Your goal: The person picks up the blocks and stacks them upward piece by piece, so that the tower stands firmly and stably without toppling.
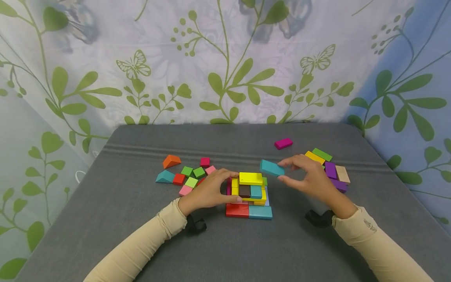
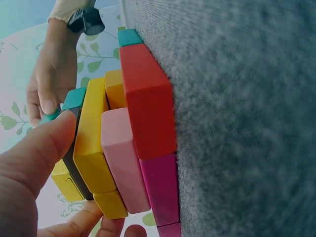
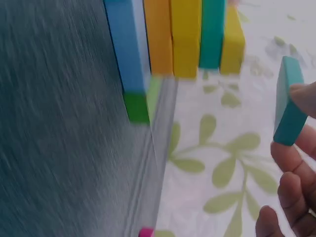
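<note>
A teal rectangular block (image 1: 272,167) is pinched between the thumb and fingers of my right hand (image 1: 310,178), held in the air just right of a layered block stack (image 1: 251,179). Turquoise, this same block shows at the right edge of the right wrist view, under the thumb (image 3: 303,98). My left hand (image 1: 209,190) rests at the stack's left side, thumb along the front and fingers reaching behind. In the left wrist view its thumb (image 2: 47,143) lies by a dark block (image 2: 70,148), above yellow, pink (image 2: 123,158) and red (image 2: 148,108) blocks.
Left of the stack lie loose cubes (image 1: 179,179), with an orange wedge (image 1: 171,160) and a teal wedge (image 1: 165,176). Purple (image 1: 330,170), yellow, green and wooden blocks form a pile on the right. A magenta block (image 1: 283,143) lies farther back on the grey table (image 1: 141,235). A patterned curtain hangs behind.
</note>
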The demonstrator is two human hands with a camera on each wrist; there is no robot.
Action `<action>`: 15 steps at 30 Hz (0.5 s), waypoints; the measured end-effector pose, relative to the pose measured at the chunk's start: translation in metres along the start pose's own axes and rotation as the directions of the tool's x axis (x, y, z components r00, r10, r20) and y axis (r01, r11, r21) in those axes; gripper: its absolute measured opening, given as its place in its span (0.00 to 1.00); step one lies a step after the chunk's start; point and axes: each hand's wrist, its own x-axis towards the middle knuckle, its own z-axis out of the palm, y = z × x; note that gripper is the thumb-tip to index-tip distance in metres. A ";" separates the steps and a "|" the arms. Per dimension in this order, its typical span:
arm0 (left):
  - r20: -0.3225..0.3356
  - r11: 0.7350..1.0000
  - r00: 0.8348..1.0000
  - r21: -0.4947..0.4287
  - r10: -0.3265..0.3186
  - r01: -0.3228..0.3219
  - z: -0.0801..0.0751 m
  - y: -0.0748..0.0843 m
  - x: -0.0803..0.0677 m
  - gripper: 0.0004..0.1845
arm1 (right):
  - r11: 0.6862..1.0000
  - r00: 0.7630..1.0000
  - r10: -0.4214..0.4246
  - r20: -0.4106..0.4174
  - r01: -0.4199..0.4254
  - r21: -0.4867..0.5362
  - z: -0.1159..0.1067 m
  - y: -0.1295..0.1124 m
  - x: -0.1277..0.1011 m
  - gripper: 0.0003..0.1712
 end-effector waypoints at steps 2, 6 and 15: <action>0.001 1.000 1.000 -0.001 -0.001 0.001 0.000 -0.001 0.000 0.40 | 0.998 0.998 -0.062 0.006 0.061 0.028 0.005 -0.005 -0.003 0.16; 0.002 1.000 1.000 -0.001 0.006 -0.006 0.000 -0.001 0.001 0.40 | 0.989 0.991 -0.136 0.016 0.135 0.057 0.015 -0.016 -0.006 0.26; 0.002 1.000 1.000 0.011 0.012 -0.012 0.001 -0.001 0.001 0.40 | 0.973 0.969 -0.230 0.088 0.231 -0.010 0.030 -0.031 -0.009 0.24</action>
